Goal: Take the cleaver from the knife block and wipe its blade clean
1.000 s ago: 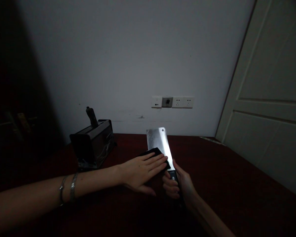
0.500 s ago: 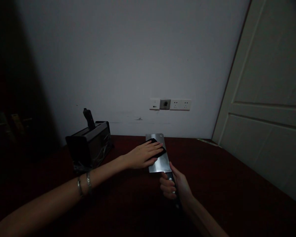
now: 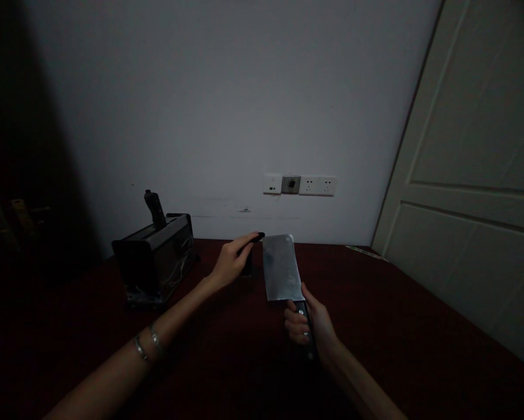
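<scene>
In the head view, the right hand point(image 3: 318, 324) grips the cleaver point(image 3: 282, 271) by its handle over the table point(image 3: 353, 303); the left hand point(image 3: 230, 262) pinches a black cloth point(image 3: 257, 237) near the cleaver's far left corner. The work seems under way: neither thing is set down, and how much remains cannot be told. A dark knife holder point(image 3: 150, 259) stands left of the cleaver.

Left hand point(image 3: 231, 263) pinching, left forearm point(image 3: 183, 312) slanting inward; right hand point(image 3: 317, 324) clenched, thumb point(image 3: 309, 295) pointing forward

Dark holder point(image 3: 163, 256), left; wall sockets point(image 3: 317, 186) (white); panelled door point(image 3: 472, 216), right
</scene>
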Tool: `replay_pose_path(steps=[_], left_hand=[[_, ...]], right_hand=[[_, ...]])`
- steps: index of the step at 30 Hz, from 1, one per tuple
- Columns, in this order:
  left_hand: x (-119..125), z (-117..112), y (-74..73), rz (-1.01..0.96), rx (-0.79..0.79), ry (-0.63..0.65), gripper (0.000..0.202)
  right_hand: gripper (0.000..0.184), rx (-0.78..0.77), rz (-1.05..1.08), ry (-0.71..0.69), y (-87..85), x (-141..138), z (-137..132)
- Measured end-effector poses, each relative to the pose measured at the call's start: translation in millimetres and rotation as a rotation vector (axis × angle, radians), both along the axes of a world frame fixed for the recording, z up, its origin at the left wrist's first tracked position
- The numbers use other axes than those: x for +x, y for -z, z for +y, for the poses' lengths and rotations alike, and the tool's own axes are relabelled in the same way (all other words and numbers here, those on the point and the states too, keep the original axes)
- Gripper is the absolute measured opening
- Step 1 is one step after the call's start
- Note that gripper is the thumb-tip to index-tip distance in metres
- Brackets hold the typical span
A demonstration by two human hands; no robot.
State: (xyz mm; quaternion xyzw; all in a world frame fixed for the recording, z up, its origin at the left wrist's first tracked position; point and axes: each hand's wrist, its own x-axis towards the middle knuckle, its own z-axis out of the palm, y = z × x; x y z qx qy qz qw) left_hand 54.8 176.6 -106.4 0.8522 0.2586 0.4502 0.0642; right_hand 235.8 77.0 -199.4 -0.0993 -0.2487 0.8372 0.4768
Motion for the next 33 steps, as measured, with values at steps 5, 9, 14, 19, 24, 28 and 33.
replay_pose_path(steps=[5,9,14,19,24,28,33], left_hand=[[-21.8,20.0,18.7,-0.040,-0.168,-0.199,0.034],[-25.4,23.5,52.1,0.169,-0.338,-0.282,0.034],[-20.1,12.2,85.4,0.314,-0.476,-0.252,0.036],[-11.7,3.7,105.8,0.346,-0.515,-0.228,0.039],[-8.2,-0.3,112.7,0.087,-0.609,-0.180,0.044],[-11.9,-3.9,105.8,-0.194,-0.693,-0.164,0.030],[-18.7,-14.1,91.1,-0.407,-0.747,-0.181,0.040]], right_hand=[[0.055,-0.052,-0.036,0.107,-2.4,5.7,3.8],[0.058,-0.084,-0.050,0.150,-2.9,5.4,4.1],[0.057,-0.063,-0.063,0.187,-2.0,3.9,3.1],[0.056,-0.043,-0.073,0.215,-0.7,2.1,3.1],[0.053,-0.039,-0.155,0.272,-1.2,-4.9,4.8],[0.052,-0.074,-0.304,0.367,-4.8,-16.7,6.1],[0.050,-0.093,-0.493,0.609,-8.9,-33.4,8.9]])
